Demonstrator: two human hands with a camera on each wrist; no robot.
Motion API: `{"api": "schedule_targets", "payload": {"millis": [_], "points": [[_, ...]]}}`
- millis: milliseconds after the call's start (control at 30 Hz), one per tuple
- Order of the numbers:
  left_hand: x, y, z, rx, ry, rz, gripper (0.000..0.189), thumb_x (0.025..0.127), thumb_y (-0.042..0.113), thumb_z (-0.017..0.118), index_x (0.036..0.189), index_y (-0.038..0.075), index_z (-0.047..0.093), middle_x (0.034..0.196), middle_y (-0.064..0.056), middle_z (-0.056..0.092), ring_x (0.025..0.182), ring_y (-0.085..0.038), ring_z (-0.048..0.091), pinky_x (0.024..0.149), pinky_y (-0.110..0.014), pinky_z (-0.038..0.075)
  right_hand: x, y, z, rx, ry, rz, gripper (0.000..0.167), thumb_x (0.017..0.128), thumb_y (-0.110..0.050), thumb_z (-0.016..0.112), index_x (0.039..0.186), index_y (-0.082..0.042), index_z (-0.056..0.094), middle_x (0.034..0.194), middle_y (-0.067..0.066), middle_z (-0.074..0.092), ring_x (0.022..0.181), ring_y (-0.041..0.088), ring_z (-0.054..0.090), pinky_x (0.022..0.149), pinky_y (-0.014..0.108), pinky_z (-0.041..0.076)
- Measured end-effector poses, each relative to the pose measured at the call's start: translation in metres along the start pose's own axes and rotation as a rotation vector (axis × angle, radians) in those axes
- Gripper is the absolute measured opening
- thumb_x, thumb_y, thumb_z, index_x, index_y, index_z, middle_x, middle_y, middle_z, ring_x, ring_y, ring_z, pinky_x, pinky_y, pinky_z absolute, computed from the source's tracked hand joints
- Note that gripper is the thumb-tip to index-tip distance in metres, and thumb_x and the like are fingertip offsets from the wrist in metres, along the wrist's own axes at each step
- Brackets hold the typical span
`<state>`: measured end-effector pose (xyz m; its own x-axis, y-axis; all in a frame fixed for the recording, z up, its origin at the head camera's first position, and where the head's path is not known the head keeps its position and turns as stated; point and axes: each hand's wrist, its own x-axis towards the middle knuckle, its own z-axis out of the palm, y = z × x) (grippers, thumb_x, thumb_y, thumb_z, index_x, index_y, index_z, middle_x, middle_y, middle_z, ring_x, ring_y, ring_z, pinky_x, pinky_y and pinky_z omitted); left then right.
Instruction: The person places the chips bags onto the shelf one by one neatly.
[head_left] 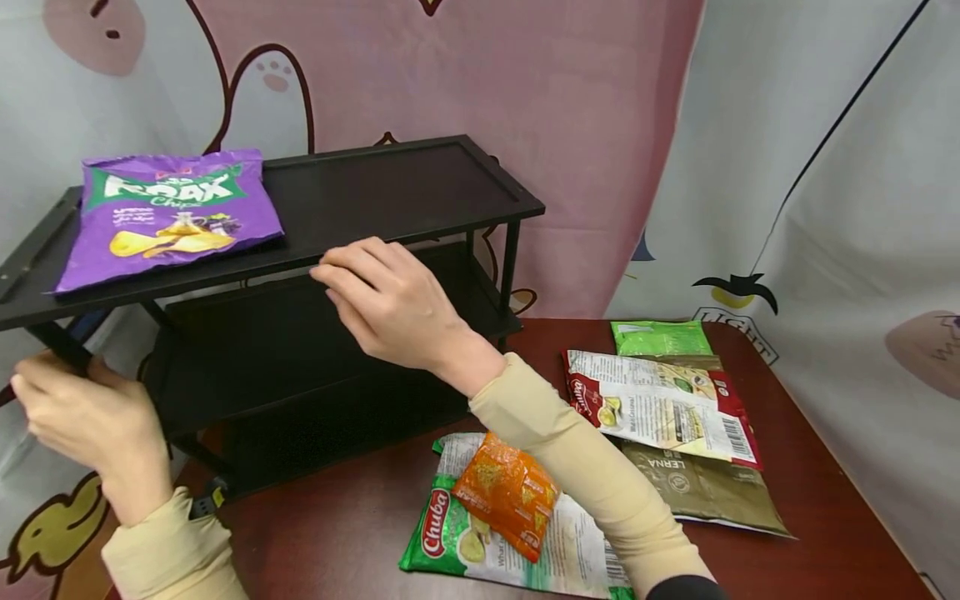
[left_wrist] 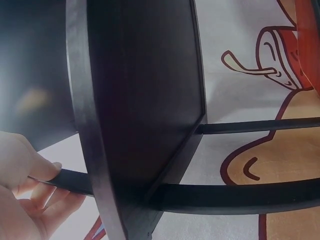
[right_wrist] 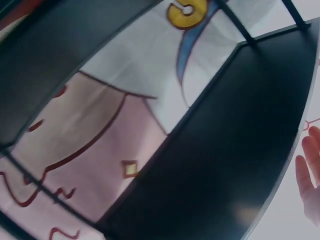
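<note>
A black three-tier shelf rack (head_left: 375,196) stands on the left part of the table. My left hand (head_left: 93,408) grips its front left post (left_wrist: 75,181) just below the top board, thumb on one side and fingers on the other in the left wrist view. On the left end of the top board lies a purple chips bag (head_left: 176,212), front up. My right hand (head_left: 397,308) is at the middle of the top board's front edge, holding nothing. In the right wrist view its fingers (right_wrist: 312,142) look extended beside that edge.
On the brown table (head_left: 315,542), a small orange snack bag (head_left: 506,492) lies on a green and white Chuba bag (head_left: 450,508). Farther right, a red and white Chuba bag (head_left: 660,408) overlaps a brown-gold bag (head_left: 697,492), with a bright green packet (head_left: 660,337) behind. Printed curtains (head_left: 585,125) hang behind.
</note>
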<state>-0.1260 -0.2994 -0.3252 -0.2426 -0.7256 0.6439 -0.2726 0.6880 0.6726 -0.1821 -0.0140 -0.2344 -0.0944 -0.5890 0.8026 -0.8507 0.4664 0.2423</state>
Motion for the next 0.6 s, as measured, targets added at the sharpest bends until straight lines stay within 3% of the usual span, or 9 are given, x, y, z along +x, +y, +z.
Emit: {"api": "schedule_targets", "payload": {"millis": [133, 300, 467, 600], "points": [[0.001, -0.001, -0.001, 0.004, -0.014, 0.002, 0.039, 0.098, 0.027, 0.036, 0.121, -0.003, 0.048, 0.116, -0.031, 0.052, 0.1, -0.057, 0.05, 0.088, -0.057, 0.034, -0.028, 0.008, 0.0, 0.014, 0.028, -0.021, 0.021, 0.092, -0.013, 0.053, 0.105, -0.009, 0.07, 0.103, 0.005, 0.068, 0.093, 0.018, 0.061, 0.081, 0.026, 0.047], [0.001, 0.0, -0.001, 0.0, -0.017, 0.002, 0.039, 0.098, 0.026, 0.036, 0.121, -0.003, 0.048, 0.116, -0.031, 0.051, 0.102, -0.056, 0.05, 0.089, -0.057, 0.034, -0.07, 0.01, 0.004, 0.045, -0.035, -0.037, 0.018, 0.091, -0.012, 0.055, 0.103, -0.009, 0.069, 0.101, 0.005, 0.067, 0.087, 0.017, 0.061, 0.072, 0.026, 0.045], [0.001, 0.002, -0.003, -0.012, -0.007, 0.0, 0.036, 0.097, 0.022, 0.038, 0.118, -0.005, 0.049, 0.114, -0.032, 0.052, 0.103, -0.057, 0.05, 0.088, -0.057, 0.034, -0.116, 0.005, 0.015, 0.058, -0.149, -0.073, 0.019, 0.094, -0.014, 0.05, 0.102, -0.011, 0.067, 0.099, 0.003, 0.067, 0.086, 0.015, 0.06, 0.07, 0.024, 0.044], [0.0, 0.002, -0.002, -0.016, -0.014, 0.001, 0.036, 0.097, 0.023, 0.039, 0.118, -0.005, 0.049, 0.112, -0.031, 0.052, 0.101, -0.058, 0.05, 0.087, -0.057, 0.034, -0.153, -0.002, 0.018, 0.048, -0.297, -0.087, 0.019, 0.094, -0.018, 0.05, 0.105, -0.014, 0.064, 0.102, 0.0, 0.065, 0.089, 0.013, 0.058, 0.074, 0.024, 0.044]]}}
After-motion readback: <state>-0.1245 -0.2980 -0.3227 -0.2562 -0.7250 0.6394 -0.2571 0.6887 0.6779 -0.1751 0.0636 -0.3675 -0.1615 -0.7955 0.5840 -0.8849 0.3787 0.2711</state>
